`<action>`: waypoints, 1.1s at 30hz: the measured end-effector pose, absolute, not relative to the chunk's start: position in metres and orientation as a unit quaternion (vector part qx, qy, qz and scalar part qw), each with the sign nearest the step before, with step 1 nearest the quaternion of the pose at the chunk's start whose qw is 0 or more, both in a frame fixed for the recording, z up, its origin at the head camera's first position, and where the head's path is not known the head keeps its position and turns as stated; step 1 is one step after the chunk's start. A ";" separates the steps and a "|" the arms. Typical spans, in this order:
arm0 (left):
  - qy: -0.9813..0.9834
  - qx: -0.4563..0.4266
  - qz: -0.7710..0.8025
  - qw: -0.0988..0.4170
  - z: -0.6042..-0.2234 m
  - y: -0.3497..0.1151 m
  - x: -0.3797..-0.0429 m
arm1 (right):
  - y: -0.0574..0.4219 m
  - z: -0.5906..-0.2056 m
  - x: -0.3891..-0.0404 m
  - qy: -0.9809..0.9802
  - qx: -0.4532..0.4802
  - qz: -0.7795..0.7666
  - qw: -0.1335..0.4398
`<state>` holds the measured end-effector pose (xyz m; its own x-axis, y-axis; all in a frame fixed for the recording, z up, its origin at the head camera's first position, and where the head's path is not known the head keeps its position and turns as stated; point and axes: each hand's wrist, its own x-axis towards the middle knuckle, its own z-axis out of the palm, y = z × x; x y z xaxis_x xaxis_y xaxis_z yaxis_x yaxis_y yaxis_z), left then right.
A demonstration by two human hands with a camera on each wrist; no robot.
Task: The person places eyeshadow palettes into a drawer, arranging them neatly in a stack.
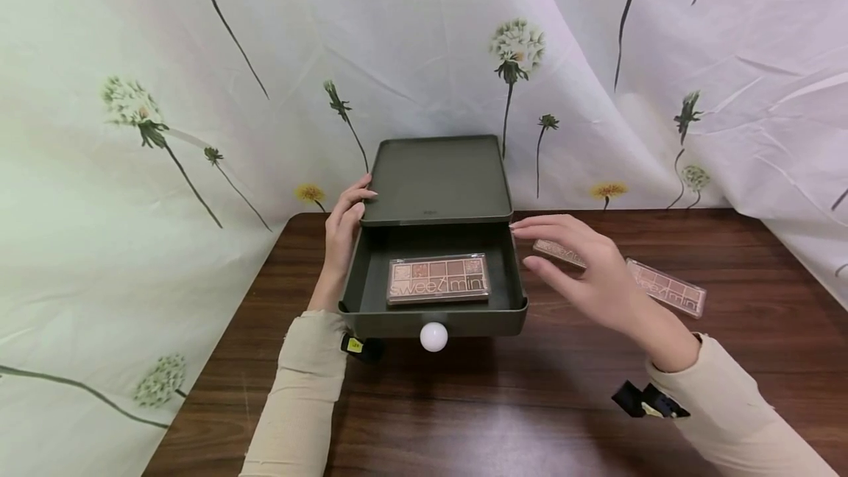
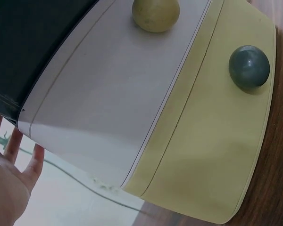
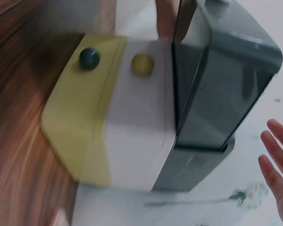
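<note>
A small dark green drawer unit [image 1: 437, 175] stands on the table with its top drawer [image 1: 384, 324] pulled out. Inside that drawer lies an eyeshadow palette [image 1: 439, 280] with a clear lid marked "sweet mint". My left hand [image 1: 339, 238] rests against the unit's left side, fingertips at its upper edge; the left wrist view shows the fingers [image 2: 36, 165] spread. To the right of the drawer, my right hand [image 1: 599, 278] is raised, thumb apart from the fingers and nothing held. Behind it, two more palettes lie on the table, one [image 1: 669, 293] plainer to see, the other [image 1: 559, 252] partly hidden.
Below the top drawer are a white drawer [image 2: 104, 99] with a yellow knob [image 2: 155, 14] and a yellow drawer [image 2: 203, 136] with a green knob [image 2: 249, 67], both closed. A flower-printed cloth [image 1: 430, 43] hangs behind the wooden table [image 1: 570, 403].
</note>
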<state>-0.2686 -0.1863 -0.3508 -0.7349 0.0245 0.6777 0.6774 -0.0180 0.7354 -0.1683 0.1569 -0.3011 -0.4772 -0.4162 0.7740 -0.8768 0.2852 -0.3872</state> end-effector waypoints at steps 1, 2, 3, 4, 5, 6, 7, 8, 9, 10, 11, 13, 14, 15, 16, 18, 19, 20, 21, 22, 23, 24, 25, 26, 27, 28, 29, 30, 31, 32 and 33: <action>-0.655 -0.268 -0.662 0.247 -0.351 -0.186 -0.269 | 0.162 -0.303 -0.169 -0.754 0.426 0.417 0.278; -0.655 -0.268 -0.662 0.247 -0.351 -0.186 -0.269 | 0.167 -0.306 -0.169 -0.756 0.420 0.419 0.277; -0.655 -0.268 -0.662 0.246 -0.351 -0.186 -0.269 | 0.172 -0.308 -0.170 -0.757 0.416 0.421 0.276; -0.655 -0.267 -0.664 0.244 -0.351 -0.186 -0.268 | 0.177 -0.311 -0.170 -0.759 0.411 0.423 0.276; -0.655 -0.266 -0.665 0.242 -0.351 -0.186 -0.268 | 0.182 -0.313 -0.171 -0.760 0.407 0.425 0.276; -0.655 -0.264 -0.666 0.240 -0.351 -0.186 -0.268 | 0.187 -0.316 -0.171 -0.763 0.402 0.423 0.277; -0.656 -0.262 -0.667 0.237 -0.350 -0.186 -0.268 | 0.191 -0.318 -0.171 -0.766 0.397 0.421 0.279; -0.656 -0.260 -0.668 0.236 -0.350 -0.186 -0.267 | 0.196 -0.321 -0.171 -0.770 0.392 0.419 0.280; -0.657 -0.259 -0.668 0.235 -0.350 -0.185 -0.268 | 0.200 -0.323 -0.171 -0.774 0.386 0.416 0.280; -0.656 -0.260 -0.668 0.235 -0.350 -0.185 -0.268 | 0.204 -0.325 -0.171 -0.781 0.377 0.411 0.280; -0.657 -0.261 -0.667 0.236 -0.350 -0.185 -0.268 | 0.208 -0.328 -0.170 -0.788 0.369 0.405 0.279; -0.656 -0.264 -0.666 0.237 -0.350 -0.184 -0.268 | 0.217 -0.333 -0.168 -0.804 0.351 0.394 0.276; -0.656 -0.265 -0.666 0.237 -0.350 -0.184 -0.269 | 0.221 -0.335 -0.167 -0.810 0.342 0.389 0.274; -0.656 -0.266 -0.665 0.238 -0.350 -0.183 -0.269 | 0.226 -0.338 -0.166 -0.816 0.335 0.384 0.273; -0.656 -0.267 -0.664 0.239 -0.350 -0.183 -0.269 | 0.230 -0.340 -0.165 -0.822 0.327 0.380 0.271; -0.656 -0.268 -0.663 0.243 -0.351 -0.183 -0.270 | 0.239 -0.344 -0.165 -0.831 0.312 0.377 0.267; -0.655 -0.270 -0.662 0.245 -0.351 -0.183 -0.270 | 0.244 -0.346 -0.165 -0.834 0.305 0.376 0.265; -0.652 -0.271 -0.664 0.247 -0.351 -0.183 -0.270 | 0.248 -0.348 -0.164 -0.837 0.297 0.380 0.259; -0.649 -0.274 -0.665 0.249 -0.351 -0.184 -0.270 | 0.252 -0.350 -0.164 -0.841 0.287 0.383 0.253; -0.645 -0.277 -0.666 0.251 -0.351 -0.184 -0.270 | 0.256 -0.351 -0.164 -0.845 0.275 0.387 0.247; -0.642 -0.279 -0.668 0.252 -0.351 -0.184 -0.270 | 0.259 -0.353 -0.164 -0.850 0.262 0.390 0.239; -0.641 -0.281 -0.668 0.255 -0.351 -0.184 -0.269 | 0.263 -0.355 -0.163 -0.854 0.249 0.393 0.231; -0.638 -0.283 -0.669 0.256 -0.351 -0.184 -0.269 | 0.266 -0.356 -0.163 -0.859 0.236 0.395 0.223; -0.637 -0.284 -0.669 0.256 -0.350 -0.184 -0.269 | 0.270 -0.358 -0.162 -0.864 0.222 0.397 0.215; -0.636 -0.286 -0.668 0.258 -0.351 -0.184 -0.269 | 0.273 -0.360 -0.161 -0.869 0.209 0.398 0.208; -0.636 -0.286 -0.668 0.259 -0.351 -0.184 -0.269 | 0.277 -0.362 -0.159 -0.872 0.200 0.397 0.203; -0.635 -0.287 -0.668 0.260 -0.351 -0.184 -0.269 | 0.280 -0.364 -0.158 -0.876 0.191 0.396 0.200; -0.635 -0.288 -0.669 0.260 -0.351 -0.184 -0.269 | 0.284 -0.365 -0.158 -0.878 0.185 0.395 0.197; -0.632 -0.289 -0.671 0.259 -0.351 -0.184 -0.268 | 0.287 -0.367 -0.157 -0.880 0.182 0.392 0.196; -0.629 -0.290 -0.673 0.258 -0.351 -0.184 -0.268 | 0.291 -0.368 -0.157 -0.882 0.179 0.388 0.197; -0.628 -0.291 -0.675 0.258 -0.351 -0.184 -0.268 | 0.295 -0.370 -0.157 -0.884 0.177 0.386 0.197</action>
<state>-0.2678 -0.1836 -0.3506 -0.6980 0.0170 0.7159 0.7128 -0.0794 0.6968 -0.1570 0.2950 -0.3698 -0.8595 -0.1609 0.4851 -0.4652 0.6393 -0.6123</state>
